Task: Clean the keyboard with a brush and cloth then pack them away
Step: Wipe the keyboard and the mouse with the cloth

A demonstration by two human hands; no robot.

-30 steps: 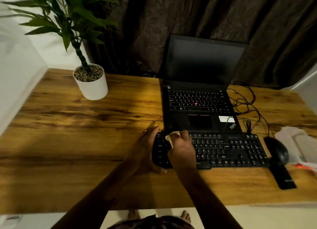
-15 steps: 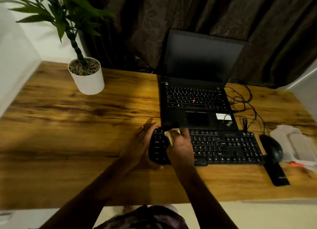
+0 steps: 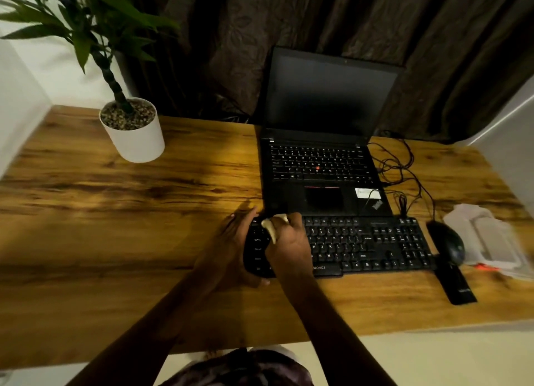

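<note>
Open laptop point(image 3: 320, 166), potted plant point(image 3: 133, 131), mouse point(image 3: 448, 242) on wooden desk point(image 3: 115, 212).

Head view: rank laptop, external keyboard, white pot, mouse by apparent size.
1. laptop
2. keyboard, left end covered
3. white pot
4. mouse
The pot sits farther back, so its true size against the mouse is unsure.
</note>
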